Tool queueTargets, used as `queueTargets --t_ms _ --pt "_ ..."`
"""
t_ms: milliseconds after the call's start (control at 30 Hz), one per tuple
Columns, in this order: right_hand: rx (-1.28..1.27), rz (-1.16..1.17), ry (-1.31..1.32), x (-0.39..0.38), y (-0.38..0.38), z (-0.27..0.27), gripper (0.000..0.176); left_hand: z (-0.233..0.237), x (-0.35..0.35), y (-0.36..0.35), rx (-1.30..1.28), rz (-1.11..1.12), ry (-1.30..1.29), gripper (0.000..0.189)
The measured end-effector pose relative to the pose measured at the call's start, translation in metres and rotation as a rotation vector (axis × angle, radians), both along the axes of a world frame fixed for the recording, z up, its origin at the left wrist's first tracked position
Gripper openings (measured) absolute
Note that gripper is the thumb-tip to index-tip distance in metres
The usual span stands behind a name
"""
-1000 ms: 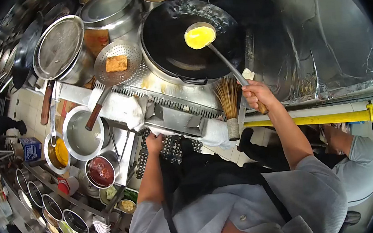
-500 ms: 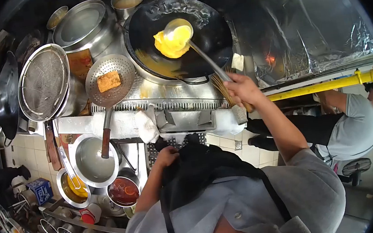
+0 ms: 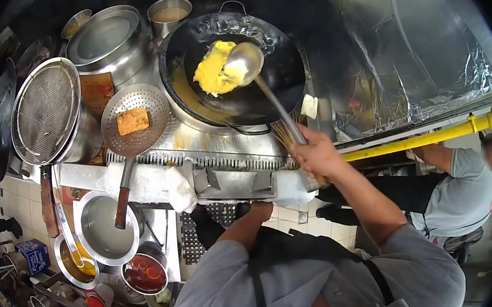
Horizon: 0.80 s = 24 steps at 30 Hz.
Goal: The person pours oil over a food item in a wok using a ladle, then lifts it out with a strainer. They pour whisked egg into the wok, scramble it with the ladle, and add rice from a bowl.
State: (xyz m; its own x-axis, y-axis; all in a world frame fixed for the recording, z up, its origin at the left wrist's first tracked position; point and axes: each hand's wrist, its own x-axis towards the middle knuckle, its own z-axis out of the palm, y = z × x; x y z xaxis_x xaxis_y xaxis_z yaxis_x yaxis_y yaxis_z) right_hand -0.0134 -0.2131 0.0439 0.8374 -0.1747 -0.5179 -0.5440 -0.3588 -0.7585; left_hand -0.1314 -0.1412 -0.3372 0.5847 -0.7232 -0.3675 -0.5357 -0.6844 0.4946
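My right hand (image 3: 318, 156) is closed around the handle of a long metal ladle (image 3: 245, 63). The ladle's bowl rests against yellow egg (image 3: 211, 70) in a large black wok (image 3: 283, 83), on the right side of the egg. The egg is a soft, uneven mass, partly hidden by the bowl. My left hand (image 3: 261, 210) is low in front of the stove's front edge, below the wok; its fingers cannot be made out. A bamboo brush (image 3: 285, 137) lies beside my right hand, partly covered by it.
Left of the wok, a perforated skimmer (image 3: 151, 106) holds a browned fried piece (image 3: 133, 121). A mesh strainer (image 3: 47, 111) rests on a pot. Bowls of red sauce (image 3: 144, 272) and yellow liquid (image 3: 84, 267) stand below. A yellow pipe (image 3: 424, 135) runs right, near another person (image 3: 465, 184).
The ladle's bowl, which held yellow egg, has tipped over and moved to the egg's right side. The egg looks more set. My left hand has moved right, towards the stove's front edge.
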Motion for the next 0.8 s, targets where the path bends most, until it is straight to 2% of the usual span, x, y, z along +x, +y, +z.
queueTargets --t_ms 33,67,100,133,167,200,233,300,367,400,433,467,500,567,600,633,700,767,800 --pt "-0.001 0.003 -0.009 0.005 -0.014 0.002 0.055 0.008 -0.001 0.000 0.217 -0.115 -0.098 0.053" --pt "0.101 0.022 0.039 0.017 -0.027 0.003 0.056 0.016 0.000 -0.002 0.221 -0.112 -0.103 0.053" --pt "0.207 0.045 0.090 0.025 -0.036 0.003 0.058 0.035 0.006 0.000 0.217 -0.115 0.060 0.049" --pt "0.043 0.094 0.013 0.031 -0.035 -0.012 0.058 0.051 0.013 0.002 0.214 -0.112 0.222 0.046" --pt "0.056 0.102 0.004 0.027 -0.047 -0.043 0.058 0.061 0.017 0.006 0.212 -0.107 0.381 0.042" --pt "-0.383 0.269 -0.455 0.021 -0.061 -0.081 0.057 0.053 0.013 0.009 0.096 0.003 0.392 0.034" --pt "-0.828 0.414 -0.924 0.016 -0.068 -0.098 0.055 0.059 0.009 0.018 0.111 0.016 0.374 0.034" --pt "-0.696 0.472 -1.029 0.011 -0.060 -0.062 0.054 0.078 0.003 0.037 -0.059 0.154 0.188 0.039" --pt "0.158 0.205 -0.033 0.004 -0.046 -0.008 0.054 0.095 -0.003 0.059 -0.233 0.335 0.234 0.049" --pt "0.220 0.208 -0.058 0.022 -0.057 -0.039 0.052 0.111 -0.006 0.070 -0.277 0.341 0.217 0.053" --pt "0.100 0.198 -0.198 0.029 -0.049 -0.045 0.051 0.127 -0.009 0.083 -0.320 0.349 0.197 0.057" --pt "-0.169 0.270 -0.511 0.033 -0.057 -0.080 0.050 0.100 -0.018 0.092 -0.395 0.318 -0.082 0.062" --pt "-0.449 0.321 -0.827 0.039 -0.063 -0.108 0.049 0.121 -0.021 0.108 -0.373 0.312 -0.102 0.062" --pt "-0.042 0.132 -0.324 0.002 -0.045 -0.047 0.039 0.186 -0.015 0.138 -0.259 0.506 0.535 0.062" --pt "0.182 0.073 -0.076 -0.009 -0.041 -0.010 0.029 0.176 -0.018 0.151 -0.279 0.553 0.468 0.059" --pt "0.200 0.064 -0.075 -0.002 -0.049 -0.016 0.029 0.183 -0.019 0.163 -0.259 0.550 0.466 0.059" --pt "0.465 0.124 0.027 0.037 -0.072 -0.041 0.037 0.200 -0.012 0.180 -0.300 0.657 0.433 0.056" --pt "0.467 0.117 -0.045 0.037 -0.053 -0.049 0.039 0.212 0.001 0.197 -0.273 0.638 0.257 0.055" --pt "0.151 0.078 -0.186 0.029 -0.039 -0.053 0.039 0.212 0.002 0.209 -0.382 0.730 0.289 0.058"
